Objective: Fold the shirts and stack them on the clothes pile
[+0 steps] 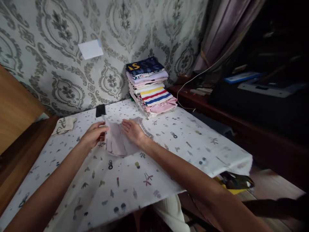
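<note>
Head view, left hand: the left hand (94,133) is partly curled at the left edge of the pale cloth (116,140); whether it pinches that edge cannot be told.
Head view, right hand: the right hand (132,130) is open, fingers extended, palm down against the cloth, gripping nothing.
Pale cloth: lies on the patterned tablecloth (169,167), between the two hands, its layers creased.
Step in hand: judged to be smoothing and squaring a fold.
Next move: judged to call for an aligned left edge and light, even pressure, as the thin fabric may wrinkle.
Surroundings: a stack of folded clothes (152,83) behind, to the right; a dark flat object (100,110) near the wall; a cream cloth (64,125) at far left.
</note>
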`<action>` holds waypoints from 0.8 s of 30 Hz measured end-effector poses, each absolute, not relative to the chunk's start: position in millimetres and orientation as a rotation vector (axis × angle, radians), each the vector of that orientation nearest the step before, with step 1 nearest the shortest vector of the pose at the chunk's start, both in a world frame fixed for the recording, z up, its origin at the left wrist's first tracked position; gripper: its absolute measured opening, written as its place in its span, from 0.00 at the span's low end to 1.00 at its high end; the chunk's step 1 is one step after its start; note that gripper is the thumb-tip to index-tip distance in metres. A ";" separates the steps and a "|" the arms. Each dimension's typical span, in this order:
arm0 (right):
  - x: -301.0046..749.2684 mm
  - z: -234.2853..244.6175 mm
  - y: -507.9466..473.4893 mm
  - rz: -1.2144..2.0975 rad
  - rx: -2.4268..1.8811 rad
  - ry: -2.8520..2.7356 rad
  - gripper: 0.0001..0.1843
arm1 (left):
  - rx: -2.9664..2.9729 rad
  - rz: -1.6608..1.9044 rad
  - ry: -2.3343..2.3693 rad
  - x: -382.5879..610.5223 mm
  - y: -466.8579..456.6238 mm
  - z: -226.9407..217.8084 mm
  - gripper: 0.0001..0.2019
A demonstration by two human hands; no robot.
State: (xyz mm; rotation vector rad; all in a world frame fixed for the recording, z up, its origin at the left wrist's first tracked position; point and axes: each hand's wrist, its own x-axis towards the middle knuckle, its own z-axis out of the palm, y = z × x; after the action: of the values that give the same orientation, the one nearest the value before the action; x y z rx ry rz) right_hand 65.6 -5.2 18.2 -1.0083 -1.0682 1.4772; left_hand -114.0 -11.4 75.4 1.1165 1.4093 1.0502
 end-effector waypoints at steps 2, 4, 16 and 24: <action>79.0 22.3 -7.4 1.586 -0.937 -0.895 0.36 | 1.183 1.001 1.311 -82.7 -8.9 82.3 0.23; 91.7 25.8 -11.4 1.688 -0.898 -0.749 0.40 | 1.314 0.949 1.173 -56.8 -7.9 77.9 0.22; 120.5 11.0 3.8 1.767 -0.956 -0.623 0.20 | 2.461 0.612 1.341 -38.3 -13.4 -2.0 0.29; 137.6 1.7 15.8 1.597 -1.002 -0.734 0.29 | 2.576 0.321 1.403 -12.5 -18.1 -10.9 0.33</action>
State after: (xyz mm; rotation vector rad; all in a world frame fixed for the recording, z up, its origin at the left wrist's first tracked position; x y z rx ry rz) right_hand 137.6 15.8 1.7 -1.0018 -0.7337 1.5972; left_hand -12.5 -18.1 -10.9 2.5763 1.4030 0.3209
